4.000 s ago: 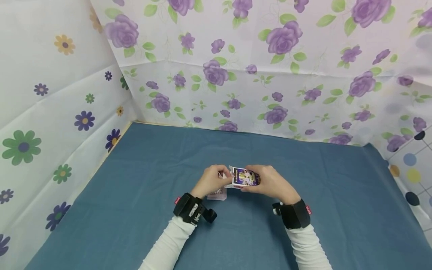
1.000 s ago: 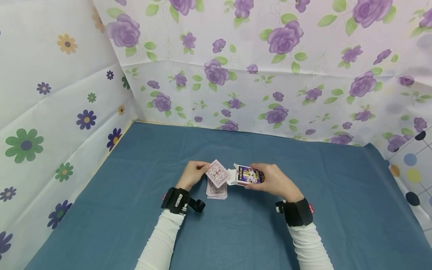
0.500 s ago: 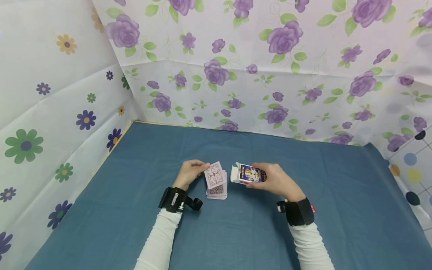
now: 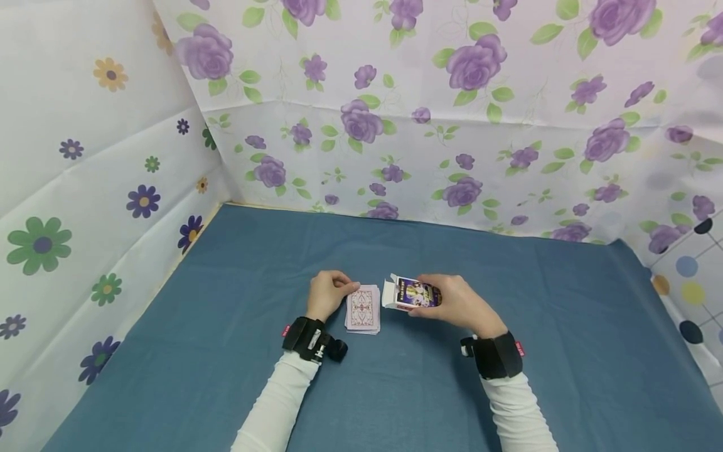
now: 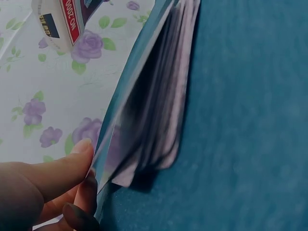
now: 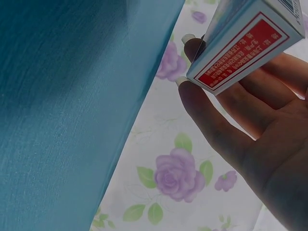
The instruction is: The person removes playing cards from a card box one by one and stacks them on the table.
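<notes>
In the head view my left hand (image 4: 329,295) pinches the upper left corner of a playing card (image 4: 362,309), which lies over a small pile of cards with red-patterned backs. The left wrist view has thumb and fingers on the card's edge, the card tilted up from the pile of playing cards (image 5: 166,115) at that end. My right hand (image 4: 460,306) grips a card box (image 4: 417,293) with a dark purple picture front, held just right of the pile. Its white flap (image 4: 389,294) stands open toward the pile. Red-and-white side print on the box shows in the right wrist view.
A blue cloth (image 4: 395,395) covers the table. Behind it hangs a white sheet with purple roses (image 4: 361,122), and another flowered sheet (image 4: 42,245) runs along the left side. Each wrist wears a black strap with a camera.
The left hand draws a card leftward away from the box opening, then turns it and lowers it onto the pile. The right hand keeps holding the box, shifting slightly.
</notes>
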Demonstrator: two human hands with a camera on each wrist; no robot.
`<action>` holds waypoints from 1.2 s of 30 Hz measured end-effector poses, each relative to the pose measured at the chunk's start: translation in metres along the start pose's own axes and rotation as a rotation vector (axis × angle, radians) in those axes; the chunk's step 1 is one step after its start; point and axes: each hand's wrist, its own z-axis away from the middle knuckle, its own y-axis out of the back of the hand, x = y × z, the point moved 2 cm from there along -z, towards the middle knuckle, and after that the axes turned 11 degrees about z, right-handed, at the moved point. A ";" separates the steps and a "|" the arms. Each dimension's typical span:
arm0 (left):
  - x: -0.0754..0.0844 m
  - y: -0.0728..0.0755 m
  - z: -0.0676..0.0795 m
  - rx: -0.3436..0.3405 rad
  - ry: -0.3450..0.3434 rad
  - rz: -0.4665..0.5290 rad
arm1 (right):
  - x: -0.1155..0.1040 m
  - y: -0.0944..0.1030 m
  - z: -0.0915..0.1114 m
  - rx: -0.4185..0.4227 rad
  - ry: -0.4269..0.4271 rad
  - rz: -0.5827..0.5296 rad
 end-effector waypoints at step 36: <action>0.028 -0.021 0.011 -0.410 -0.122 0.191 | -0.011 -0.006 -0.002 -0.047 0.065 -0.045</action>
